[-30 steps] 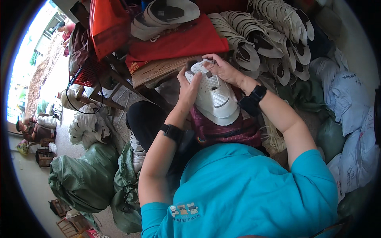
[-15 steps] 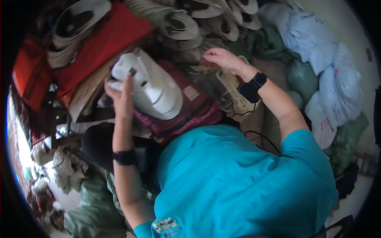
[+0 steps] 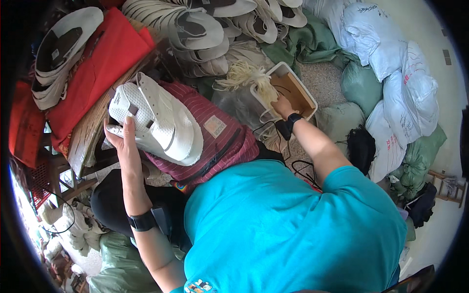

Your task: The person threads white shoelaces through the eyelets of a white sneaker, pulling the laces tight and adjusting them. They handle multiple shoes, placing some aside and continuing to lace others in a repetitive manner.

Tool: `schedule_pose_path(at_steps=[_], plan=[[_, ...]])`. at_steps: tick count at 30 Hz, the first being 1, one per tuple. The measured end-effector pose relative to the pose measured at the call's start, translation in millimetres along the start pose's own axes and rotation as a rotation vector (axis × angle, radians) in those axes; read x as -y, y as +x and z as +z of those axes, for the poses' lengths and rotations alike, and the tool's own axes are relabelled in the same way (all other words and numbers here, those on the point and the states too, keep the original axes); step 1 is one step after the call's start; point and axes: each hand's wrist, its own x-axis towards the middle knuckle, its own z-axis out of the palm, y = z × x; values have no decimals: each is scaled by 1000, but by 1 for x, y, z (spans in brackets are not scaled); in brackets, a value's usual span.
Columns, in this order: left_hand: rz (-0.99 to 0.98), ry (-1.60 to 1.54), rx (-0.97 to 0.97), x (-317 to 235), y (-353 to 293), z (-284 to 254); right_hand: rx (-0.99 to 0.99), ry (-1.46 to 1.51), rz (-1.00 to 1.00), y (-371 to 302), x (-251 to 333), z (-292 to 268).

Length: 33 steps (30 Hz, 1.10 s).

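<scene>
A white mesh shoe upper (image 3: 178,129) lies across my lap, on maroon striped cloth (image 3: 229,146). My left hand (image 3: 122,134) grips its tongue end, with the thumb on top and the fingers beneath. To the right, my right hand (image 3: 282,106) reaches to a white plastic basket (image 3: 314,93). Its bent fingers close against the cream shoelaces (image 3: 265,90), which hang over the basket's left side; the fingertips are partly hidden. Brown cardboard (image 3: 295,93) shows inside the basket.
Stacked grey-beige shoe uppers (image 3: 198,36) lie beyond my lap. More uppers (image 3: 63,49) rest on red cloth (image 3: 110,51) over a wooden bench at left. White sacks (image 3: 410,93) and green sacks (image 3: 361,83) line the right side. Black cables (image 3: 305,171) run beside my right hip.
My right hand has come down and toward me, from above the shoelaces to the basket. The white upper and my left hand sit farther left in the picture, as the view has shifted.
</scene>
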Motion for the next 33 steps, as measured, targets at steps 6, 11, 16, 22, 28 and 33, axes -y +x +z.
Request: schedule_pose_path(at_steps=[6, 11, 16, 22, 28, 33], plan=[[42, 10, 27, -3, -5, 4, -19, 3, -17, 7, 30, 1], [-106, 27, 98, -18, -17, -15, 66, 405, -3, 14, 64, -12], [651, 900, -275, -77, -41, 5, 119, 622, -247, -43, 158, -71], [337, -153, 602, -105, -85, 36, 551, 482, -1262, -201, 287, -191], [-184, -226, 802, -106, -96, -1, 305, 530, -1492, -214, 309, -215], [-2, 2, 495, -81, -106, -38, 210, 458, -1050, -173, 316, -212]])
